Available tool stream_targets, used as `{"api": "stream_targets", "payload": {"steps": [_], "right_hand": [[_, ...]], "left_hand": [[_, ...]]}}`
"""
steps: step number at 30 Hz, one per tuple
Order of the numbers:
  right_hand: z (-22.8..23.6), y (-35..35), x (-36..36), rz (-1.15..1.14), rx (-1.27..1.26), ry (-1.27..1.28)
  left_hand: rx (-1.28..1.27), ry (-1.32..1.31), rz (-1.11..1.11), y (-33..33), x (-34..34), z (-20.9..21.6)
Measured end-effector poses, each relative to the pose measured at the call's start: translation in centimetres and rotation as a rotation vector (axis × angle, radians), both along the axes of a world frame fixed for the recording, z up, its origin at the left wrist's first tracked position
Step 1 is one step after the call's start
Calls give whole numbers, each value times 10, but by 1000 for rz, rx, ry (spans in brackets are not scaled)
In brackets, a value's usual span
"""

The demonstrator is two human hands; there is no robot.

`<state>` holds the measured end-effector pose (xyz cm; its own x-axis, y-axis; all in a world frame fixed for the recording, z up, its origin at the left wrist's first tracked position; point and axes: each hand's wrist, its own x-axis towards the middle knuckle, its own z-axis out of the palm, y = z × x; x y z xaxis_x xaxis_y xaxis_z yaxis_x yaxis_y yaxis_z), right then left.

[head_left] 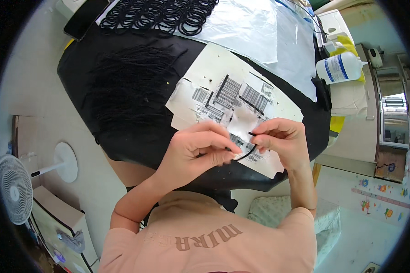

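Observation:
A short black elastic cord (247,154) curves between my two hands, just above a pale cardboard sheet (278,98) with barcode labels. My left hand (193,148) pinches one end of it between thumb and fingertips. The other end is gripped by my right hand (283,139), and a dark tip pokes out past the fingers. Beneath and just beyond my fingertips lies a small white pad (242,122) on the cardboard. A big heap of loose black cords (127,86) spreads to the left of the sheet.
Rows of black cord loops (161,16) lie at the far left, beside a dark phone (84,18). White plastic sheeting (241,27) covers the table's far part. At the right stands a white bottle (339,68) with a nozzle. A white fan (14,193) is on the left.

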<state>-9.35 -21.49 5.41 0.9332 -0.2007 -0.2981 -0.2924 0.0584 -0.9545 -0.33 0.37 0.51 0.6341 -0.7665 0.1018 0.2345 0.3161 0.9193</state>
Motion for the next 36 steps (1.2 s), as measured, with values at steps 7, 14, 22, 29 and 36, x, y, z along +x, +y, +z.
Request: {"api": "stream_targets", "payload": {"steps": [7,14,22,29,36], "right_hand": [[-7,2,-1,-20,-231,48],[-19,4,-1,54,-698,-84],[-20,12,1,85,-971,-156],[-20,12,6,118,-1076,-161],[-19,14,9,151,-1196,-210]], "left_hand": [[217,-374,184,-16,-5,-1],[279,-424,311,-17,-12,-11],[261,-551,350,-19,-13,-16],[295,-516,316,-17,-10,-12],[294,-526,312,-16,-9,-13]]}}
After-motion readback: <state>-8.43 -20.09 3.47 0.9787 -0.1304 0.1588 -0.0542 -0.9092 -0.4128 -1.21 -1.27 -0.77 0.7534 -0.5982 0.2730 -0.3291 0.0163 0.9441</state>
